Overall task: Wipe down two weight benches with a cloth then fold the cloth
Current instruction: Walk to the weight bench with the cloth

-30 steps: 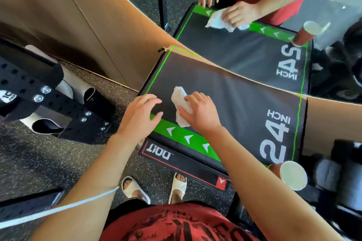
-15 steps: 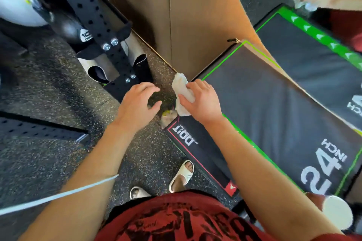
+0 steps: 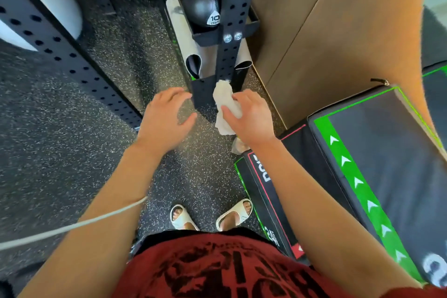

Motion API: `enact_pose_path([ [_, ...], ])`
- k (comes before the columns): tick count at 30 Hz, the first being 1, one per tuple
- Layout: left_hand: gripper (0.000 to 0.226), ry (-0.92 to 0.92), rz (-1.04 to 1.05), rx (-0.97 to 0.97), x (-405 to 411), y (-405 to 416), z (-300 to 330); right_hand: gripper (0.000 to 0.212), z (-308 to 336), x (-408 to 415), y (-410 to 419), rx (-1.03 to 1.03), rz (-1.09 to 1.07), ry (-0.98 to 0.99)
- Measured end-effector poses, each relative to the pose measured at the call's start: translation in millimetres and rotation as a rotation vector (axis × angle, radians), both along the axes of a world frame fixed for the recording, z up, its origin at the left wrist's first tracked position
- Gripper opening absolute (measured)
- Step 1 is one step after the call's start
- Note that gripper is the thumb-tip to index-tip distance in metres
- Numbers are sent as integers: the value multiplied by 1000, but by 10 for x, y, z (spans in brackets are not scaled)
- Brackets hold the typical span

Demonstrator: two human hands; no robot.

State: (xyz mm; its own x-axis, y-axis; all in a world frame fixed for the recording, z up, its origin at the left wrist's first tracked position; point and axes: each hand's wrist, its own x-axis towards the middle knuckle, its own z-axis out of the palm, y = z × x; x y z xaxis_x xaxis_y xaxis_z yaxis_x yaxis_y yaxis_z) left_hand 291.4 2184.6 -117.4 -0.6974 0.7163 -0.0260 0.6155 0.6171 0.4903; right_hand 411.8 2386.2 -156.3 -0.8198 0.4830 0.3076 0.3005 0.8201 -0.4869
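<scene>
Held up over the speckled rubber floor, one white cloth is crumpled into an uneven wad. The right hand grips it with curled fingers and thumb; the left hand hangs just beside it, fingers loosely spread and holding nothing. To the right sits one black padded box with a green strip of white arrows, apart from the cloth. Ahead, a black tray on the perforated rack holds one black kettlebell. Two white sandals show below.
</scene>
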Motion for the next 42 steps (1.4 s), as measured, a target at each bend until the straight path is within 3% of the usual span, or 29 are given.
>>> enact_pose_path([
  [19, 60, -3, 531, 37, -247, -2280, 59, 34, 163, -1290, -2051, -26, 506, -94],
  [31, 58, -6, 974, 24, 70, -2778, 2, 33, 54, -1896, -2654, -143, 947, -99],
  [42, 56, 12, 1273, 21, 489, -3123, -48, 34, -27, -2117, -3220, -149, 1187, -105],
])
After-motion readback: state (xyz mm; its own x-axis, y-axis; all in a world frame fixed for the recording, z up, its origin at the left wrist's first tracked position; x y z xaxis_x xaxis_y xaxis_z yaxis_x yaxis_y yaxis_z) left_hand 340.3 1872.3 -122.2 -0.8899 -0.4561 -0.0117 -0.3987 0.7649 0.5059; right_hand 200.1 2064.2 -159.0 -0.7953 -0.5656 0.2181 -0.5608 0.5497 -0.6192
